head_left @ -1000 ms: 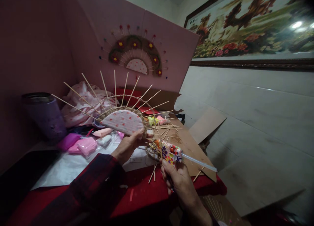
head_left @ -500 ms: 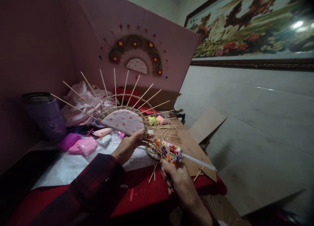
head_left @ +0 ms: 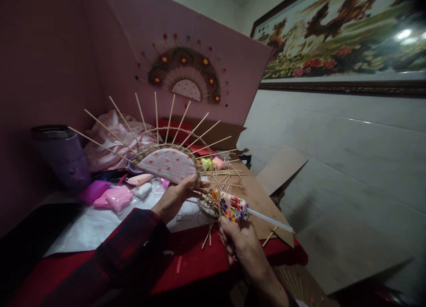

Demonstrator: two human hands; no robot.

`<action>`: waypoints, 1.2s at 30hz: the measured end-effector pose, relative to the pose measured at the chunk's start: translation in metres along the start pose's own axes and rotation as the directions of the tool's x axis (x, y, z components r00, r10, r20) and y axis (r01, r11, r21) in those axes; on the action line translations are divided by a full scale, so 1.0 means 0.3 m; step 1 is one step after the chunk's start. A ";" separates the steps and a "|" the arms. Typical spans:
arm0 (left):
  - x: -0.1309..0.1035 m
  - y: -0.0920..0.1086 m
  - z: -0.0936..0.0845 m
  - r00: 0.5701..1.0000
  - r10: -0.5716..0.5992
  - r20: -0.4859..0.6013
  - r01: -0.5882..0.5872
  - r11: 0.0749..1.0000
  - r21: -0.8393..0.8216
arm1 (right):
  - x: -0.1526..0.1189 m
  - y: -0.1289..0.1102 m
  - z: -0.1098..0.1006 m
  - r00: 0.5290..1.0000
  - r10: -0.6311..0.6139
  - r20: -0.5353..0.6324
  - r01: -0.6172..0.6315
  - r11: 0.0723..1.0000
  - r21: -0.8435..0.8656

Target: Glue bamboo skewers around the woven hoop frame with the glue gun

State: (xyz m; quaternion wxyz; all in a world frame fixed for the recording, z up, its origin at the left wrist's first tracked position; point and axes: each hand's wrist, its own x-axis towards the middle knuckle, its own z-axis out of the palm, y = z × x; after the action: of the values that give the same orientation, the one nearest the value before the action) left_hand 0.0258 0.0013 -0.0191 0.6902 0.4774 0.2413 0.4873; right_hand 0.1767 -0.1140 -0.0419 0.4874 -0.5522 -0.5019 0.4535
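Observation:
My left hand (head_left: 178, 196) is closed on the lower right corner of a half-round fan frame (head_left: 168, 163). Pale dotted fabric covers its middle, a braided cord (head_left: 159, 146) edges the curve, and thin wooden sticks (head_left: 170, 119) fan outward. A twisted strand of twine arcs across the sticks and hangs down on the right. In my right hand (head_left: 238, 236) is a flower-patterned glue gun (head_left: 233, 207), a clear glue stick (head_left: 269, 219) jutting from its back. Its nozzle points left, close to my left fingertips and the frame's edge; the tip itself is hard to make out.
A purple tumbler (head_left: 61, 158) stands at the left, near bunched pink cloth (head_left: 111, 136) and pink clay packets (head_left: 118, 198). Loose sticks (head_left: 228, 173) lie on cardboard (head_left: 256, 200) over the red tablecloth (head_left: 186, 267). Behind rises a pink board (head_left: 233, 58) bearing a decorated fan (head_left: 184, 74).
Almost nothing differs. The view has shifted very slightly, and both hands keep their holds on the fan frame and the glue gun.

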 end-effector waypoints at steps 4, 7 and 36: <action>-0.001 0.001 0.001 1.000 -0.004 0.005 0.004 1.000 -0.002 | -0.002 -0.002 0.002 1.000 0.005 -0.006 -0.005 1.000 0.011; 0.002 -0.002 -0.003 1.000 0.010 0.003 -0.009 1.000 -0.011 | -0.004 -0.005 0.002 1.000 -0.007 -0.008 0.007 1.000 0.012; 0.001 -0.003 -0.003 1.000 -0.017 -0.004 0.017 1.000 -0.013 | -0.006 -0.030 0.015 1.000 0.000 -0.028 0.003 0.996 0.084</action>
State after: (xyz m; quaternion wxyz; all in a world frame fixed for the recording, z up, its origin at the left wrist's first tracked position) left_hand 0.0257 0.0018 -0.0203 0.6969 0.4697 0.2437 0.4841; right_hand 0.1712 -0.1152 -0.0333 0.5175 -0.5372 -0.4759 0.4660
